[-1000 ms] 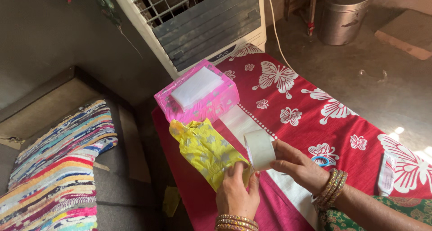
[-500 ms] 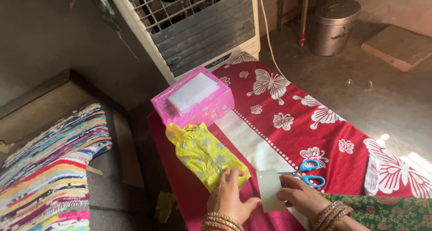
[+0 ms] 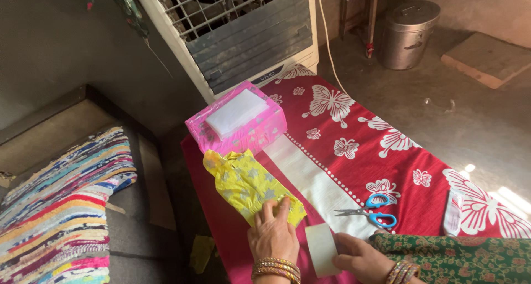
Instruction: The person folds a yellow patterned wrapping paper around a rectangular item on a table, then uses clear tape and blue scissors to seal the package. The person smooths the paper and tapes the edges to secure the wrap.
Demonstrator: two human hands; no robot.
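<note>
Two hands low in frame from where I'm watching. Far left: striped multicolour rag rug [image 3: 61,206] on a dark seat, well apart from the work. Next, pink box [image 3: 238,126] with a white pad on top, sitting at the far end of the red butterfly-print cloth [image 3: 354,129]. Yellow patterned fabric piece [image 3: 249,187] lies just below the box, running diagonally toward me. Left hand [image 3: 272,234] is flat on its near end, fingers spread, palm down, pressing, not gripping. Just right of it, a small white card [image 3: 322,249] on the cloth; right hand [image 3: 360,257] has fingers curled against the card's right edge, touching it, can't tell if it's pinched. White strip [image 3: 315,179] of the cloth runs between fabric and scissors. Blue-handled scissors [image 3: 371,213] lie near the right hand, untouched. Metal lidded can [image 3: 406,34] on the floor, far right top.
</note>
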